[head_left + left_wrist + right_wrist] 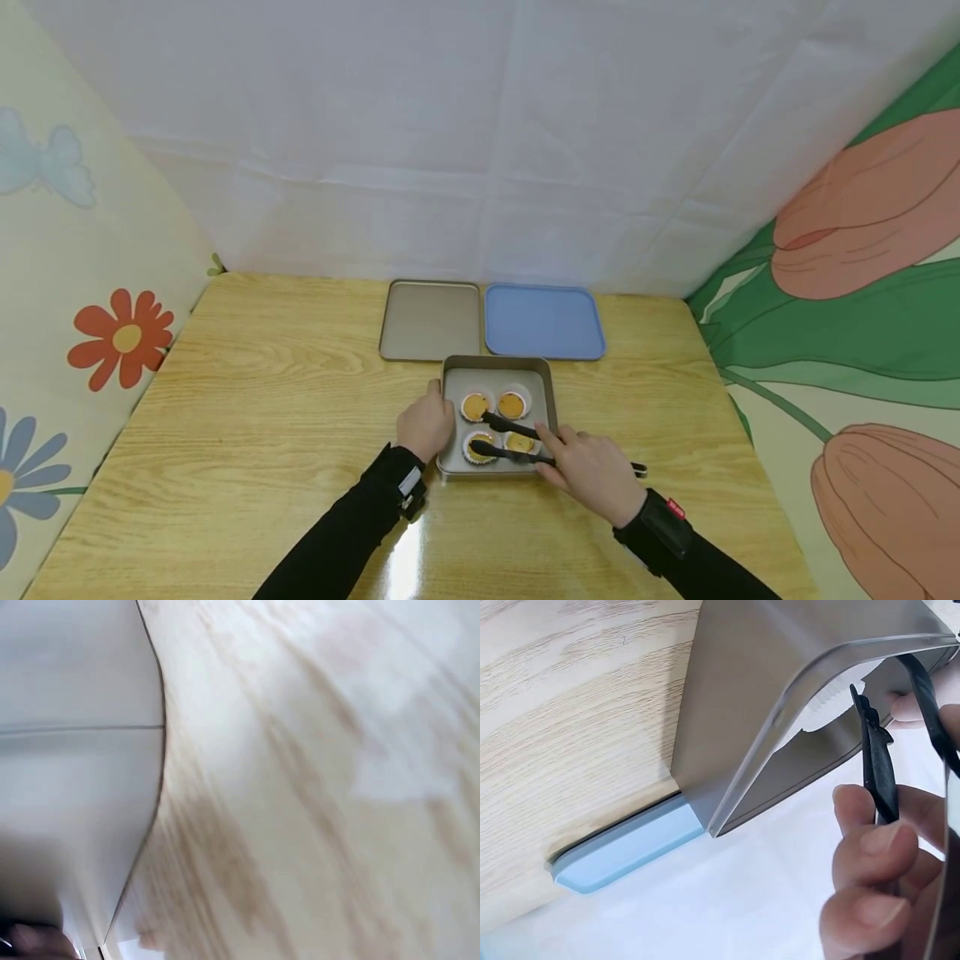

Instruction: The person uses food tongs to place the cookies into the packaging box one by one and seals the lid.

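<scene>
A deep grey-brown pan (553,400) holds several yellow-orange cakes (512,406) in white paper cups, two at the back and two at the front. My left hand (425,423) grips the pan's left wall. In my right hand (596,473) are black tongs (517,455), their arms spread apart over the front cakes; one tip lies over the front-left cake, the other near the back-left one. The right wrist view shows my fingers (876,851) curled round the tongs (880,769) beside the pan's wall (735,697). Whether the tips touch a cake, I cannot tell.
Behind the pan, a flat grey-brown tray (431,321) lies at the left and a blue tray (545,322) at the right. A white cloth (480,142) hangs along the wooden table's back edge. Printed floral panels stand at both sides.
</scene>
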`<state>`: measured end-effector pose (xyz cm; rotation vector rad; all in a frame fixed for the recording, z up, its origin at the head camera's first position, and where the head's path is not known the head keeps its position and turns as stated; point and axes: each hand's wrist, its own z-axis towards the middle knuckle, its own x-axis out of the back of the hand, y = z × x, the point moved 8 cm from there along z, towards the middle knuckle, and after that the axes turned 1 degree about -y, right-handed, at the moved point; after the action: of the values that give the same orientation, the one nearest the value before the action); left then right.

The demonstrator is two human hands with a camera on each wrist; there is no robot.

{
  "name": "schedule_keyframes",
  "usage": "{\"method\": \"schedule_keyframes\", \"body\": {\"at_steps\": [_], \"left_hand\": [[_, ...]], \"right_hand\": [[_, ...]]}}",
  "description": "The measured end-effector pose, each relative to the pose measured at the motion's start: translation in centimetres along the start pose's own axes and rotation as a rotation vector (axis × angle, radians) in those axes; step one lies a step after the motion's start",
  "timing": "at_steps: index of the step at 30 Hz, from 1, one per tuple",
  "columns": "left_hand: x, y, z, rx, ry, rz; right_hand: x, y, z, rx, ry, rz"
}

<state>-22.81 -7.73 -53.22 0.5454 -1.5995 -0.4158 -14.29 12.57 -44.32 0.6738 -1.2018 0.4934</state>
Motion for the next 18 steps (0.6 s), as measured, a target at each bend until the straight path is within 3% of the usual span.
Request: {"method": "schedule_keyframes", "body": {"at_steps": [10, 18], "left_hand": [[0.2, 0.2, -0.2, 0.019, -0.003, 0.025], [0.2, 0.2, -0.2, 0.023, -0.01, 0.026]], "right_hand": [[1.1, 1.2, 0.4, -0.063, 0.008, 0.065], [3.1, 5.8, 0.2, -0.241, 0.076, 0.116]]}}
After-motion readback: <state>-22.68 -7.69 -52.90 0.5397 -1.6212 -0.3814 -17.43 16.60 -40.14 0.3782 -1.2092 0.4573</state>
